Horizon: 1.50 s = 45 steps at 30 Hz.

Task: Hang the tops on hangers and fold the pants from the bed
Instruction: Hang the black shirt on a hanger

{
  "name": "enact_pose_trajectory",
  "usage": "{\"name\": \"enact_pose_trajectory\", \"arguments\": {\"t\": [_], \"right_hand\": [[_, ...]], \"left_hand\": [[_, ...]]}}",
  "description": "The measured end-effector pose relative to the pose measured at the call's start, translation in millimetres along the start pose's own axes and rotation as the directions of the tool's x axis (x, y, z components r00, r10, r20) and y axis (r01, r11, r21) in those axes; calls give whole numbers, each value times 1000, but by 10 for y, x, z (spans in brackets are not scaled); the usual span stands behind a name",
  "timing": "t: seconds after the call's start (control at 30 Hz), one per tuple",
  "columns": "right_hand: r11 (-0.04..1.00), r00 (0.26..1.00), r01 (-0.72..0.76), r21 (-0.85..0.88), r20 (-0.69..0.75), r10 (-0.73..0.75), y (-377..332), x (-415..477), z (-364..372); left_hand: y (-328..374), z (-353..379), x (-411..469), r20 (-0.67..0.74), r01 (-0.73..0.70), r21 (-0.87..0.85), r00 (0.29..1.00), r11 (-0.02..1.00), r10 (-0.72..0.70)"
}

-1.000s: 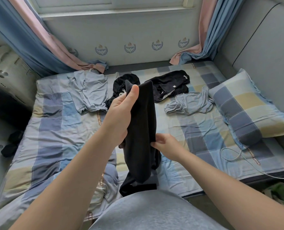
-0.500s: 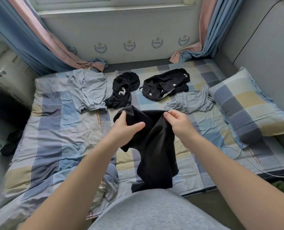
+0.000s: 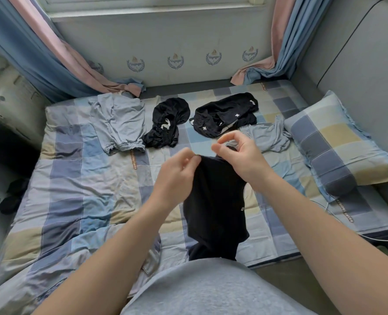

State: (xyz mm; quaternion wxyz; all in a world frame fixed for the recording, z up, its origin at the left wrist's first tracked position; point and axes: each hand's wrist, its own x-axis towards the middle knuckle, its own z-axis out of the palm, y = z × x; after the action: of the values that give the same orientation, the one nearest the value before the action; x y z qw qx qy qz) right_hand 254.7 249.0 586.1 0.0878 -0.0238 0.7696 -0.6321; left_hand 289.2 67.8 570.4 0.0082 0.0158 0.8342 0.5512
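— What had changed with the black garment [image 3: 215, 201]?
— We had held it spread wide a moment before. Then we drew our hands close at its top edge.
— How were they gripping?
— Our left hand [image 3: 177, 171] pinched the edge. Our right hand [image 3: 236, 155] had thumb and forefinger pressed together just above it, but we couldn't tell if they held cloth.
— Where was it?
— Hanging over the near side of the bed [image 3: 74, 178]. We judged we were still sorting out its shape, with neither folding nor hanging begun.
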Motion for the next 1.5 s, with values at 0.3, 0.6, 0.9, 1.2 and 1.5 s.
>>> {"name": "enact_pose_trajectory", "arguments": {"t": [0.3,0.6,0.9,1.2,1.5], "right_hand": [[996,972,-44,78,234,24,445,-212,167],[936,892,-269,-226,307,331,1066,-189,417],[914,925,-375,156,0,380,910,15,256],[821,941,-235,520,-91,326,190,52,122],[699,959,-217,681,14,284,-119,-52,144]], "left_hand": [[305,-169,57,-87,98,-439,985,893,-151],[369,-313,115,-35,172,-645,967,745,-253],[-114,-358,139,99,500,-239,865,832,-492],[-552,-21,-109,379,573,23,753,819,-538],[-685,181,-106,259,375,-70,902,924,-346]]}}
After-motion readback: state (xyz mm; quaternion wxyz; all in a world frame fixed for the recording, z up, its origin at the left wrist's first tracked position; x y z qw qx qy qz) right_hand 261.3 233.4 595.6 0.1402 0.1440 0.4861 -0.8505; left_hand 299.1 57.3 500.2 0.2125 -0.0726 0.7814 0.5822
